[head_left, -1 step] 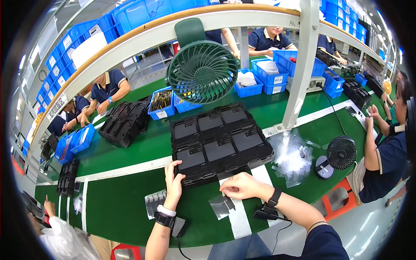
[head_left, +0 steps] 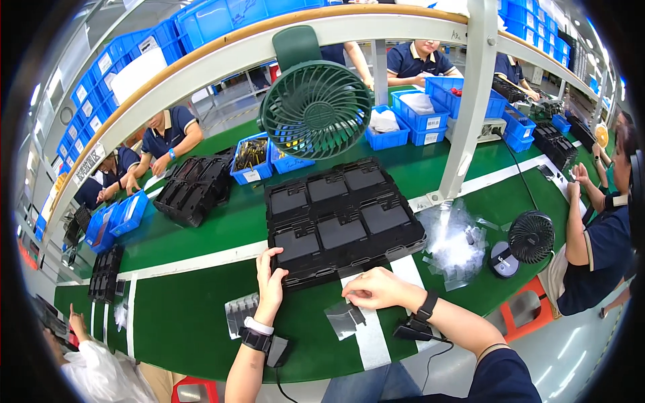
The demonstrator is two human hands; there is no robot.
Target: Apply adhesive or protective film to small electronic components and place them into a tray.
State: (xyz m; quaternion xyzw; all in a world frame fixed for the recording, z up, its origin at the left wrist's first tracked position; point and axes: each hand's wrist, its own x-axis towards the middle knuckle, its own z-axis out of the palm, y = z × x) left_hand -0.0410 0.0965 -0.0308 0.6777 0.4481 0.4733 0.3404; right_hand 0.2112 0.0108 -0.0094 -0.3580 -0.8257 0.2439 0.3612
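Note:
A black moulded tray (head_left: 403,245) with several pockets, each holding a flat dark part, lies on the green bench in front of me. My left hand (head_left: 270,285) rests flat on the tray's front-left edge, fingers spread beside the part in the nearest pocket (head_left: 297,245). To its right, my right hand (head_left: 376,289) is curled just off the tray's front edge, pinching the top of a small greyish plastic bag (head_left: 344,318) that lies on the bench. Both wrists wear black straps.
A green fan (head_left: 316,107) hangs above the tray, and a white post (head_left: 470,101) stands at its right. A pile of clear bags (head_left: 457,245) and a small black fan (head_left: 531,236) lie to the right. More grey bags (head_left: 240,314) lie left. Other black trays (head_left: 195,188), blue bins (head_left: 252,161) and seated co-workers surround the bench.

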